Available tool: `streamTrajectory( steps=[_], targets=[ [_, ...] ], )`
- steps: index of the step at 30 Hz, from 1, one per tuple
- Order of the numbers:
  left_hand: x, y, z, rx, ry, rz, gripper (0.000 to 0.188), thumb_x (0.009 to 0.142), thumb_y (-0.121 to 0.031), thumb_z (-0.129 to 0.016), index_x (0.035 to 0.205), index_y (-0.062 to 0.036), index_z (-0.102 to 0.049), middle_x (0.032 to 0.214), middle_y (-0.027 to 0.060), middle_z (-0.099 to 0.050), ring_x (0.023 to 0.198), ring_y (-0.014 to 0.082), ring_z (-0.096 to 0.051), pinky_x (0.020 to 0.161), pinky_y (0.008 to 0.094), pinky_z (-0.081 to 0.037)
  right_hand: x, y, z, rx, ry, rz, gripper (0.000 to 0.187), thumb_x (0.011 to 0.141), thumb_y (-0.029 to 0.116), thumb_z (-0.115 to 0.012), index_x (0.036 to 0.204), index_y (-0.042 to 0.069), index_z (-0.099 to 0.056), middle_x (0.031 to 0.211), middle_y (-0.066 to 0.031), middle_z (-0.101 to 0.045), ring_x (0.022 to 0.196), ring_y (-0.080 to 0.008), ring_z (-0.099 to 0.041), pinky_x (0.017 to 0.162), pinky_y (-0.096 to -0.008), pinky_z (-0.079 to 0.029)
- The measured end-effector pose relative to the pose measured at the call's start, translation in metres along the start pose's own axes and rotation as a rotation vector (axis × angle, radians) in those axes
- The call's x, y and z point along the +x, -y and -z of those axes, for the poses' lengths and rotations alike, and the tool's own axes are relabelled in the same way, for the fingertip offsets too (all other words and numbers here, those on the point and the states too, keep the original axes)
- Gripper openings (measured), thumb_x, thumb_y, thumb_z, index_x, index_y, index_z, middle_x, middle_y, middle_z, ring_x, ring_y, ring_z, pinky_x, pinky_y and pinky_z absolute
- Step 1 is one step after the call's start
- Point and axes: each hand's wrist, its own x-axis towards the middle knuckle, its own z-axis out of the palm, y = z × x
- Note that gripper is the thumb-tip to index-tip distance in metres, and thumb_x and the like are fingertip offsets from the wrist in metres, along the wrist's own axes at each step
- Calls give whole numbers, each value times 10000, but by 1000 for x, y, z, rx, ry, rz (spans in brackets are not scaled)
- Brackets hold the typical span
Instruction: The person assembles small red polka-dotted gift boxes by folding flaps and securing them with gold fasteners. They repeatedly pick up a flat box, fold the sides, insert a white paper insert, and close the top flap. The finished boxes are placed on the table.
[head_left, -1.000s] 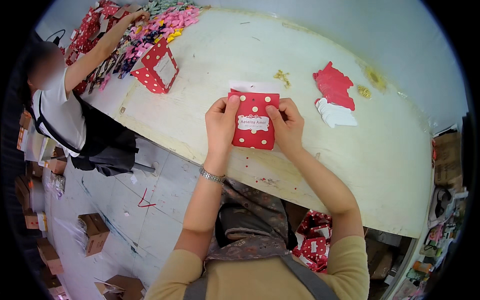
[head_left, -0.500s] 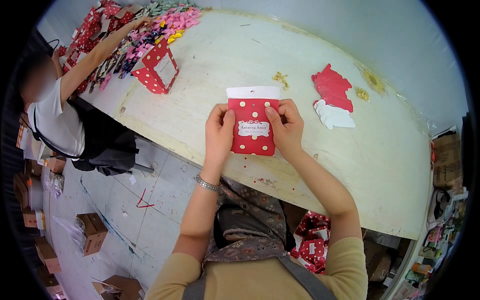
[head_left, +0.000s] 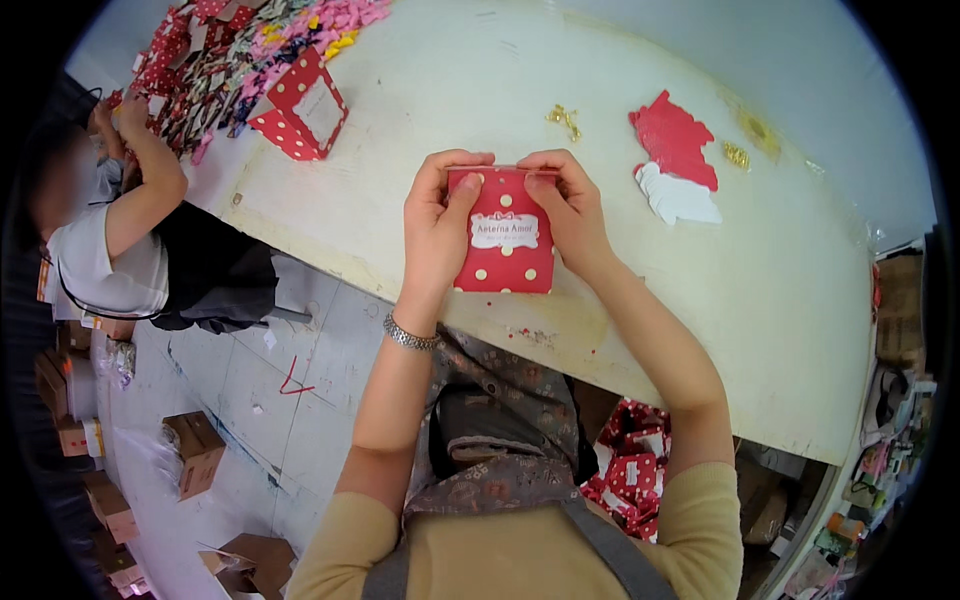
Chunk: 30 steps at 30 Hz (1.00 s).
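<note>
A small red paper gift bag (head_left: 503,264) with cream dots and a white label lies flat between my hands, over the near edge of the table. My left hand (head_left: 440,208) grips its upper left corner, thumb on the front and fingers bent over the top edge. At the upper right corner my right hand (head_left: 567,203) holds it the same way. The white strip at the bag's top is out of sight behind or under my fingers. Farther off to the left stands an open red dotted paper bag (head_left: 300,105).
Gold metal pieces (head_left: 563,122), red cards (head_left: 672,138), white cards (head_left: 680,195) and a gold cluster (head_left: 736,154) lie on the table (head_left: 760,330). Bows (head_left: 245,75) are heaped far left, beside a co-worker (head_left: 120,230). More red dotted bags (head_left: 632,475) sit below the table.
My hands have moved up to the bag's top corners, and the white strip there has been folded out of view. The co-worker's outstretched arm has drawn back from the bows.
</note>
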Motion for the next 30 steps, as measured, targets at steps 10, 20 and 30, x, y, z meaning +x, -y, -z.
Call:
streamTrajectory(
  steps=[10, 20, 30],
  targets=[
    [-14, -10, -7, 61, -84, 80, 176, 933, -153, -568, 919, 12, -626, 919, 82, -665, 790, 104, -594, 688, 233, -487, -12, -9, 1, -231, -8, 427, 143, 844, -51, -512, 905, 23, -618, 961, -83, -610, 838, -145, -575, 728, -259, -458],
    [-14, 1, 4, 238, -74, -40, 198, 925, -175, -600, 920, 20, -630, 792, 23, -649, 744, 79, -552, 701, 242, -465, -27, 20, 9, -487, 53, -124, 238, 976, 210, -484, 993, 20, -626, 764, -84, -632, 723, -114, -576, 656, -287, -470],
    [-24, 2, -11, 660, -97, -346, 334, 906, -166, -616, 1168, 30, -546, 1162, 166, -569, 933, 201, -589, 804, 289, -478, -20, 14, -40, -815, -74, 665, 202, 748, 70, -610, 939, 22, -657, 971, -76, -667, 771, -243, -648, 598, -352, -510]
  ],
)
